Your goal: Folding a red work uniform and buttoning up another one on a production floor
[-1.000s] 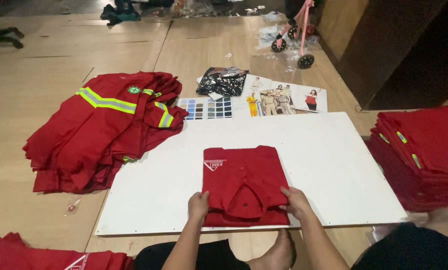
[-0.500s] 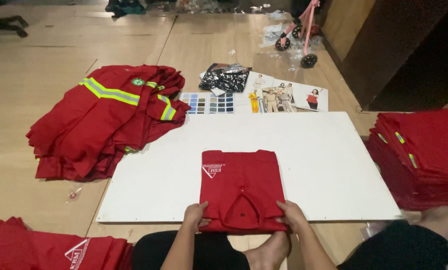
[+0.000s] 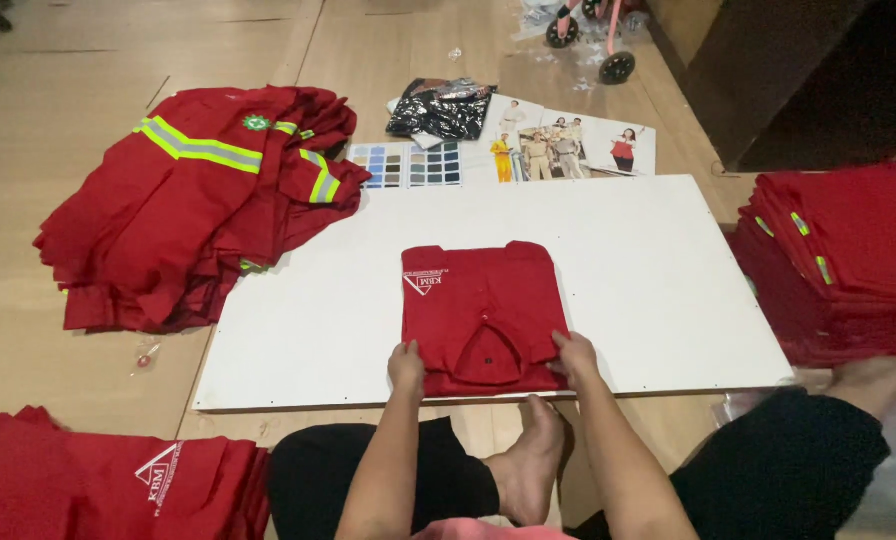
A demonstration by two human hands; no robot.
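A folded red shirt with a white emblem lies collar toward me on a white board. My left hand rests on the shirt's near left corner. My right hand presses its near right corner. Both hands lie flat with fingers on the cloth at the board's front edge. My bare foot shows just below the board.
A heap of unfolded red garments with yellow reflective stripes lies to the left. A stack of folded red garments sits at right. More red cloth is near left. Colour charts and printed sheets lie behind the board.
The view has shifted slightly. My hands have stayed at the shirt's near corners, smoothing its lower edge; the shirt sits in the same spot on the board.
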